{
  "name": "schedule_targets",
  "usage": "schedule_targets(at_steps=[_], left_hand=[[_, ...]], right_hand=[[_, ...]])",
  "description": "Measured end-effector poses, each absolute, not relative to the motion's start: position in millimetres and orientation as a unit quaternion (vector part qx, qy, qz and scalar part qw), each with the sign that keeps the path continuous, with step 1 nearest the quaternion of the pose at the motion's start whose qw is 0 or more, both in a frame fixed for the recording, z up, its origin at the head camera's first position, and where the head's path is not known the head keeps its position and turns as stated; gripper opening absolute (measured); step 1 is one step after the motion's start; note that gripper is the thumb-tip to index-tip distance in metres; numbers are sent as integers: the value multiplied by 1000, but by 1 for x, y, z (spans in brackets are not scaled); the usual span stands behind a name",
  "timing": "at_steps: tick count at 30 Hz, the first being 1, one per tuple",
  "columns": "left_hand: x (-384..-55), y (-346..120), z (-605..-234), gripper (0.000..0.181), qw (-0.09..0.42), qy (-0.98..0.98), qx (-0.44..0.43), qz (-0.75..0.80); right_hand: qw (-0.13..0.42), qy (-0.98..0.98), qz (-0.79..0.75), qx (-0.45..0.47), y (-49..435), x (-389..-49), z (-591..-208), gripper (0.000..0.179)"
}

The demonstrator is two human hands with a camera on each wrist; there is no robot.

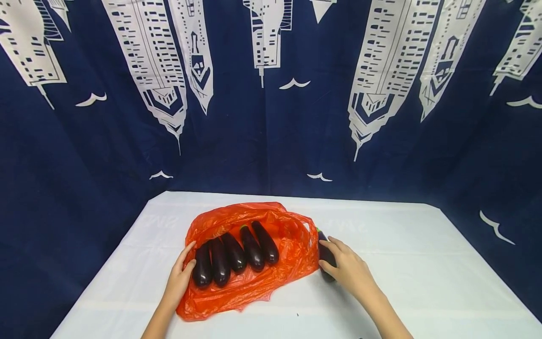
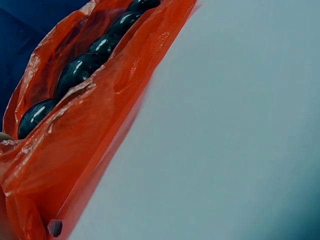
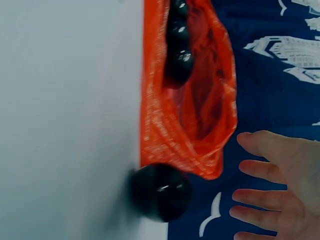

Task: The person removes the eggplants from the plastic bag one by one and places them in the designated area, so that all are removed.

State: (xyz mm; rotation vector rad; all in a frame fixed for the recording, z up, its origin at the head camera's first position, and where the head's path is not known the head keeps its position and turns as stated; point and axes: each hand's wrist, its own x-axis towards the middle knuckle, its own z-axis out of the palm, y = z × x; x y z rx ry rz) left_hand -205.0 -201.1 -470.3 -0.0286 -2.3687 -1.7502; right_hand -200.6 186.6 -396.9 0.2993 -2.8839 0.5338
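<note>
An orange-red plastic bag (image 1: 292, 245) lies spread on the table, its mouth facing up. Several dark purple eggplants (image 1: 254, 252) lie side by side inside it. At the bag's left edge is my left hand (image 1: 179, 278), its fingers and thumb apart and resting on the rim beside the leftmost eggplant (image 1: 202, 268). Another eggplant (image 1: 327, 256) with a bit of green at its stem end lies just outside the bag on the right. My right hand (image 1: 349, 268) reaches over this one; the right wrist view shows its fingers (image 3: 260, 200) spread out, with the eggplant's round end (image 3: 161, 192) in front of them.
The white-covered table (image 1: 406, 263) extends on both sides of the bag. Behind it hangs a dark blue curtain (image 1: 262, 141) printed with white buildings and birds. A looped bag handle (image 1: 311, 226) lies close to the outside eggplant.
</note>
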Motion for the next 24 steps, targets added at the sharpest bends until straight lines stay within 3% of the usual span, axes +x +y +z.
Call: schedule_targets(at_steps=[11,24], left_hand=[[-206,-201,-473,47,97,-800,-12,-592],[-205,-201,-473,46,95,-800,-8,-592]], right_hand=[[159,-959,187,139,173,-194,-379,42],[172,-952,193,163,152,-199,-370,47]])
